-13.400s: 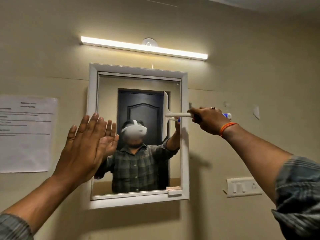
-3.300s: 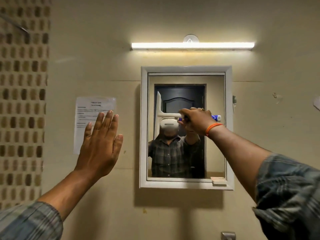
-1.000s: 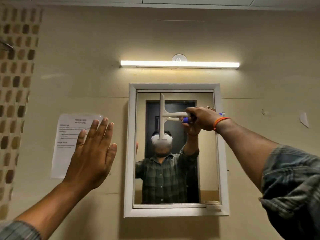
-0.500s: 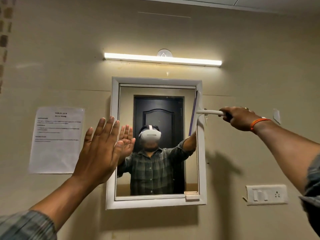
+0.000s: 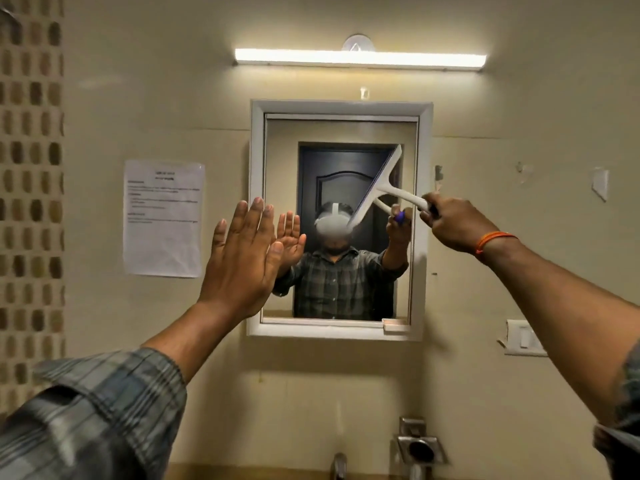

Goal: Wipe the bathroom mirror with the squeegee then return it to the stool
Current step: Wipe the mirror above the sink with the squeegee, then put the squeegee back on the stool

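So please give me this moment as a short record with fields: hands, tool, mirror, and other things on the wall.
right hand: the right hand grips the handle of the squeegee
left hand: the left hand is raised flat, fingers straight, over the left edge of the mirror frame
tool: blade tilted, across the right half of the mirror
wall: lamp lit above the mirror; paper notice to its left; switch plate at lower right
stool: not in view

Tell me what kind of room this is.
Most likely a bathroom: a framed wall mirror under a strip light, with a metal tap at the bottom edge.
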